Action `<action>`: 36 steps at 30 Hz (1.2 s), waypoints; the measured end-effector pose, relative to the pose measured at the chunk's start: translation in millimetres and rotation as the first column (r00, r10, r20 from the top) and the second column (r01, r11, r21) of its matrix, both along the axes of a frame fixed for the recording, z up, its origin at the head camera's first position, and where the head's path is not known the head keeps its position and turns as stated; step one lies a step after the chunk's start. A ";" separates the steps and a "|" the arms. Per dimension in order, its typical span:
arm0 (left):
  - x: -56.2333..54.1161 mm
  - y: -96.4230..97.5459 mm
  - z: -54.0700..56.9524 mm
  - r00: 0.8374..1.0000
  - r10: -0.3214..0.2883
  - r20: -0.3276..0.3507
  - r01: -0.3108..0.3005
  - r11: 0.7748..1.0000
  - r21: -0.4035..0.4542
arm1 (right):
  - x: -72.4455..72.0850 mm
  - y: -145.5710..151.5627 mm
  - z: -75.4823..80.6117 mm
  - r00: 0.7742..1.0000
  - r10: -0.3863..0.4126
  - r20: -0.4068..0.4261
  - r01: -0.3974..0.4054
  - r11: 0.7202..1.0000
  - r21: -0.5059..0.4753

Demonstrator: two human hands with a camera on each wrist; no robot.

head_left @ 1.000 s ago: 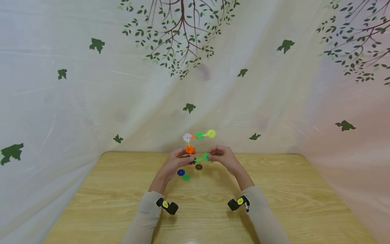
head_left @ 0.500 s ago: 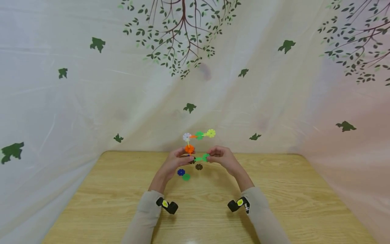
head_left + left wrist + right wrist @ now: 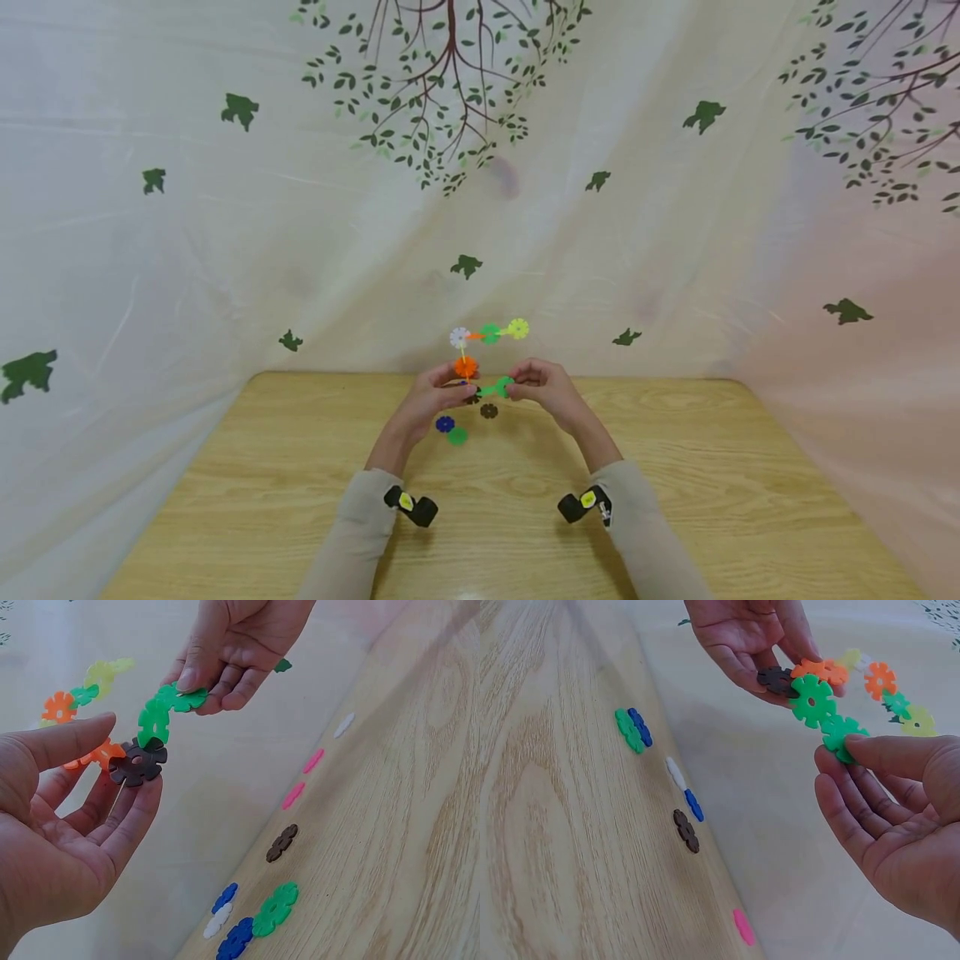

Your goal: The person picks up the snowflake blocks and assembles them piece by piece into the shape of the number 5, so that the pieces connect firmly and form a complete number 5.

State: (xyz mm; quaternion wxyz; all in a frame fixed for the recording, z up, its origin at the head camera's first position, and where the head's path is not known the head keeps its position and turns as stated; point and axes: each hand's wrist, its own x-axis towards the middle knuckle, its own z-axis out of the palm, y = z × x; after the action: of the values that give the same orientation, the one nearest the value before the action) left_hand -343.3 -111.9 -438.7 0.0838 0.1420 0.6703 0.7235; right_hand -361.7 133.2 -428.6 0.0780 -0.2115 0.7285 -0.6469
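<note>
In front of me is a chain of interlocking snowflake discs. My left hand (image 3: 429, 402) grips it near a dark brown disc (image 3: 142, 765) and an adjoining orange disc (image 3: 105, 753). A green disc (image 3: 811, 701) joins the dark brown one. Beyond it sits another green disc (image 3: 840, 735), pinched between thumb and fingers of my right hand (image 3: 553, 396); the two green discs meet edge to edge. From the left hand the chain rises through an orange disc (image 3: 466, 367) and a white disc (image 3: 460, 337), then runs right to a yellow disc (image 3: 518, 328). Fingers hide part of it.
On the wooden table (image 3: 487, 542) lie loose discs: a blue (image 3: 235, 939), a green (image 3: 275, 909), a dark brown (image 3: 282, 843), a white (image 3: 218, 921) and pink ones (image 3: 293, 796). Behind the table hangs a pale cloth (image 3: 375, 250) printed with leaves.
My right hand's green disc has shifted slightly left and turned a little, closer to the left hand. The left hand and the rest of the chain have barely moved.
</note>
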 end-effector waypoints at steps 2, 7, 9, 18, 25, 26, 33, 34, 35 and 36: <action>-0.5 0.4 -1.0 1.000 -0.001 -0.003 0.001 1.000 0.002 | 0.1 0.2 -0.7 1.000 -0.004 0.000 0.004 1.000 0.001; -0.8 0.3 -2.4 1.000 0.000 -0.002 0.000 1.000 0.002 | -1.1 0.0 -3.0 1.000 -0.011 -0.007 0.011 1.000 -0.004; -0.6 -0.1 -2.4 1.000 0.000 -0.001 0.000 1.000 -0.001 | -0.9 -0.9 -2.8 1.000 -0.008 -0.005 0.008 1.000 -0.013; 1.2 -1.3 -2.6 1.000 0.002 -0.004 -0.002 1.000 0.003 | 1.5 -3.6 -1.2 1.000 -0.004 0.003 0.004 1.000 -0.026; 2.2 0.0 -0.8 1.000 -0.006 -0.011 0.006 1.000 0.001 | 1.0 -2.8 -2.0 1.000 -0.019 0.003 0.019 0.999 -0.044; 2.2 0.3 -0.7 1.000 -0.006 -0.011 0.006 1.000 0.000 | 0.9 -2.9 -2.2 1.000 -0.020 0.006 0.020 0.999 -0.047; 1.8 0.9 -2.8 1.000 -0.007 -0.024 0.007 1.000 -0.003 | 1.6 -4.5 -2.1 0.999 -0.027 0.021 0.027 0.999 -0.034; 1.7 1.0 -2.8 1.000 -0.006 -0.024 0.006 1.000 -0.003 | 1.5 -4.5 -2.4 1.000 -0.024 0.018 0.024 0.999 -0.028; 1.6 1.0 -2.8 1.000 -0.005 -0.024 0.005 1.000 -0.006 | 1.8 -4.5 -2.3 1.000 -0.021 0.016 0.021 1.000 -0.020; 1.5 1.2 -2.7 1.000 -0.001 -0.022 0.001 1.000 -0.007 | 2.0 -4.6 -2.2 1.000 -0.017 0.014 0.017 1.000 -0.013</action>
State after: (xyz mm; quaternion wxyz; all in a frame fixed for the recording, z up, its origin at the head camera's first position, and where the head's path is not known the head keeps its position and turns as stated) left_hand -341.8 -110.7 -441.4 0.0773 0.1502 0.6736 0.7195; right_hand -359.7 128.6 -430.8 0.0761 -0.2015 0.7253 -0.6539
